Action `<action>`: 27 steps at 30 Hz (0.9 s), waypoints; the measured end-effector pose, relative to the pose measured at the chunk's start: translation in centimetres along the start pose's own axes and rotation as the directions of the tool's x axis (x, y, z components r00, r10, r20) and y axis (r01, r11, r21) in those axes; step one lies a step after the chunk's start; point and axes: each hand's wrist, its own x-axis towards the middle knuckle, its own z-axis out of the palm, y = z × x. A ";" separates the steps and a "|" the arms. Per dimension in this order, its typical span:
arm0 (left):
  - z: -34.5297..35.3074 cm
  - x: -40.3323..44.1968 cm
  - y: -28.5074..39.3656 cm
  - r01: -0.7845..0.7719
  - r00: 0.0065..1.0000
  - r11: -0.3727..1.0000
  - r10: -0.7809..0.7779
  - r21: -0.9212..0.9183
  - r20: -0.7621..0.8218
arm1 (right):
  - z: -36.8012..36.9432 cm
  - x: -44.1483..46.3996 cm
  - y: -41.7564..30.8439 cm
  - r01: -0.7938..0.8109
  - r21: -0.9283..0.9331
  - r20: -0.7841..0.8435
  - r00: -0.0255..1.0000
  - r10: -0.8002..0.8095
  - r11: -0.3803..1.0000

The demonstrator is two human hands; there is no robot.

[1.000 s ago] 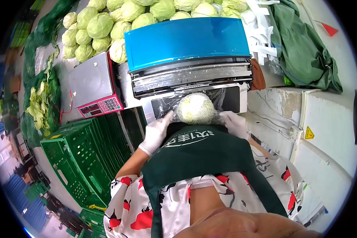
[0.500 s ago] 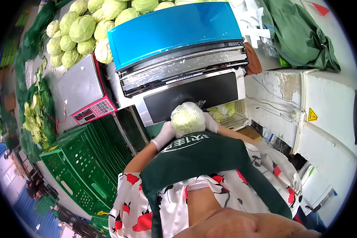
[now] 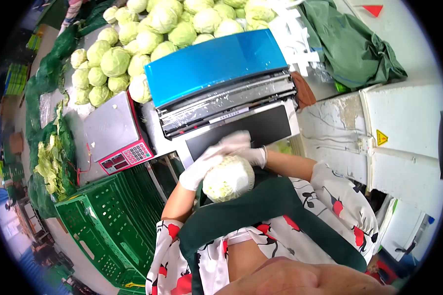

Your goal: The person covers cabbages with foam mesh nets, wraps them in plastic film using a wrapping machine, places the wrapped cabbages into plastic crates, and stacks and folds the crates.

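Note:
A pale round cabbage (image 3: pixel 228 180) in clear film and white netting rests against the dark green apron. My left hand (image 3: pixel 202 166), in a white glove, curves round its upper left side, with blurred fingers reaching over its far edge. On the upper right, my right hand (image 3: pixel 252 156), also gloved, touches it, and its fingers are partly hidden behind the left ones. Between them, both hands hold the cabbage. Just beyond stands a wrapping machine with a blue cover (image 3: pixel 216 66) and a black plate (image 3: pixel 263 129).
Several cabbages (image 3: pixel 115 62) lie at the back. A scale with a red frame (image 3: pixel 126 157) stands left of the machine, above green crates (image 3: pixel 108 216). Loose leaves (image 3: pixel 50 164) lie far left. At the right are a green cloth (image 3: pixel 347 44) and white cabinets (image 3: pixel 403 123).
The cabbage has come closer to my body, away from the black plate. Both hands have moved from its sides to its far, upper edge. The camera view has shifted.

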 end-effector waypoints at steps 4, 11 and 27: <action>-1.1 -5.1 -0.3 -0.021 0.979 0.928 -0.056 -0.371 -0.195 | -3.0 -2.5 -3.4 -0.466 -0.675 -0.249 0.874 0.418 0.572; -4.6 -19.3 3.5 -0.661 0.286 0.737 0.076 -0.139 -0.955 | -26.8 0.0 -8.9 0.043 -0.056 -0.877 0.476 -0.069 0.998; -4.9 -51.2 1.9 -0.102 -0.847 0.995 -0.076 0.021 -0.525 | -56.8 24.0 -13.9 0.238 -0.153 -0.943 0.256 -0.214 0.959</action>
